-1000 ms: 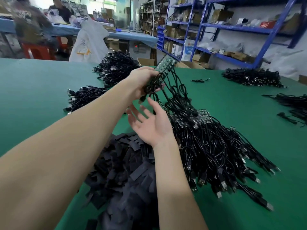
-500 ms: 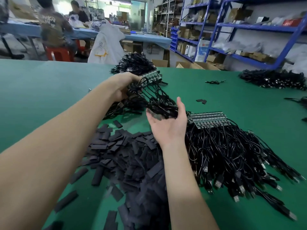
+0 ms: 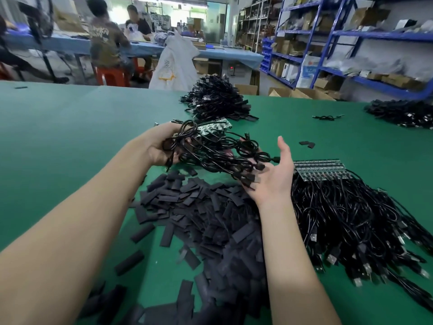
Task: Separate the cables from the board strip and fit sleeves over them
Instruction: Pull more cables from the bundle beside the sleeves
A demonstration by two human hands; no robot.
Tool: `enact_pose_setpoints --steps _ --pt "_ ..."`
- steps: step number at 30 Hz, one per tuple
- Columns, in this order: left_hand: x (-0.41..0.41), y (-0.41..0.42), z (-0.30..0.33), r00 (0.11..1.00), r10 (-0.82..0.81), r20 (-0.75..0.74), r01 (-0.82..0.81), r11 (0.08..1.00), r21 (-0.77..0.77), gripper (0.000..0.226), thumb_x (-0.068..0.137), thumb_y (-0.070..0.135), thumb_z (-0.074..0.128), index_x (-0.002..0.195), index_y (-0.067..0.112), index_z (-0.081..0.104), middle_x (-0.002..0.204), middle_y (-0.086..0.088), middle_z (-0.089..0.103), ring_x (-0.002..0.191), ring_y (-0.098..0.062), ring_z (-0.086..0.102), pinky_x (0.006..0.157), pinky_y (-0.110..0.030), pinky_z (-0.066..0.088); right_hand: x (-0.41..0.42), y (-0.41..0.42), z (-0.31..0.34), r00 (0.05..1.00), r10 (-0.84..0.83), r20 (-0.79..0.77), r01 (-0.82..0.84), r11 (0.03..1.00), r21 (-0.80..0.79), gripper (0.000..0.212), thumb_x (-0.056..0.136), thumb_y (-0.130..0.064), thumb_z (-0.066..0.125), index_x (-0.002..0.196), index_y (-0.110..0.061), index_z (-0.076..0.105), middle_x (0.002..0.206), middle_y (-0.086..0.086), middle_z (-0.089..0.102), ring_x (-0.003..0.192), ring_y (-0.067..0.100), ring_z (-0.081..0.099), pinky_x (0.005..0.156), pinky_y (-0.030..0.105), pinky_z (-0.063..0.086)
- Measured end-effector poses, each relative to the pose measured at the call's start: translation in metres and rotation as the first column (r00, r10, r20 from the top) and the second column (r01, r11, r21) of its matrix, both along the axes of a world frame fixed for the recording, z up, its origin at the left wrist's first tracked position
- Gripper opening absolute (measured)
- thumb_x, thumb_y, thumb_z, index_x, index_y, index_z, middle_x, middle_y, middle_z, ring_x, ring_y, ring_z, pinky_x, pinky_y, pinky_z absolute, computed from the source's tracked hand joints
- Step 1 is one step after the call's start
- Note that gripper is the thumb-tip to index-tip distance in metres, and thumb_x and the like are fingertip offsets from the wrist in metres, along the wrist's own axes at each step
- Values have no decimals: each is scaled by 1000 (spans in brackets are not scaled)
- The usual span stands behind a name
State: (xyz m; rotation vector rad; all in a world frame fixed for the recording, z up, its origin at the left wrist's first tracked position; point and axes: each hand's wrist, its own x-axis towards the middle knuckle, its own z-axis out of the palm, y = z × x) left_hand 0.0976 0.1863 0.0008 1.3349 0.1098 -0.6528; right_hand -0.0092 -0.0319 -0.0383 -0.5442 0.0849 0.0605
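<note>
Gripping board strip (image 3: 212, 129) in left hand (image 3: 161, 146) | cables (image 3: 218, 156) draped across right hand (image 3: 274, 177), fingers (image 3: 282, 146) straight

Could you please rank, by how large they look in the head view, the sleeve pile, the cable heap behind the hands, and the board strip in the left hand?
1. sleeve pile, largest, though nearest the camera.
2. cable heap, farther off, so true size unsure.
3. board strip, smallest, partly hidden by cables, held in the left hand.

Single head-worn wide-angle view, looking forward and down, close over green table (image 3: 70, 137)
</note>
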Motion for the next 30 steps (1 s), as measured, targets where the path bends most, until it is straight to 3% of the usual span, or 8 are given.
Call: enact_pose_setpoints --steps 3,7,12,16,20,25,27,30 --pt "-4 6 -1 993 -109 -49 98 978 -185 6 79 15 58 80 10 60 75 0 62 42 -3 53 36 -12 36 -3 -4 6 998 55 7 -54 995 -88 52 92 -47 67 118 -6 51 123 24 60 104 53 68 84 59 59" --pt "-4 16 -9 982 -189 -6 189 982 3 17 79 17 63 66 10 68 71 -4 66 41 -5 53 38 -14 37 -6 -22 12 991 135 -15 -130 912 -389 47 94 -45 65 120 -7 58 107 16 76 104 42 72 73 38 62" --pt "-4 21 -25 984 -161 74 124 925 360 37 95 19 58 61 13 71 61 -3 60 45 -11 57 41 -21 47 -6 -19 18 968 124 -217 -247 617 -748 41 94 -51 66 117 -19 57 109 15 61 91 40 75 61 31 62" --pt "-6 25 -35 955 -106 278 -58 850 523 8 90 24 73 93 16 74 92 -9 68 75 -20 61 63 -27 50 -6 -14 18 966 39 -256 -258 219 -941 65 87 -72 58 126 -21 62 112 9 66 64 12 72 51 23 54" --pt "-15 29 -45 904 39 426 -254 851 460 25 79 34 84 100 23 75 100 -4 69 86 -18 59 64 -24 44 -10 -15 25 988 2 -151 -151 -8 -988 65 77 -91 43 90 -39 81 105 -8 70 68 12 58 60 25 45" --pt "-30 27 -57 921 209 329 -233 972 33 45 72 21 82 114 13 69 93 -9 73 71 -19 69 56 -27 54 -3 -6 21 994 -96 60 60 1 -998 53 93 -70 47 83 -30 81 75 -11 76 69 6 59 71 32 50" --pt "-33 25 -61 917 256 307 -252 966 -52 30 87 15 74 116 12 68 98 -12 75 87 -26 71 59 -29 55 3 1 14 977 -112 179 163 -141 -977 43 90 -68 57 101 -31 77 97 -16 76 94 3 65 94 38 53" --pt "-35 23 -67 922 229 312 -214 973 -81 19 96 17 64 114 13 67 107 -23 74 94 -33 69 63 -34 58 6 20 5 998 3 55 53 -322 -945 82 75 -82 62 139 -30 57 142 -11 58 132 17 53 111 46 43"
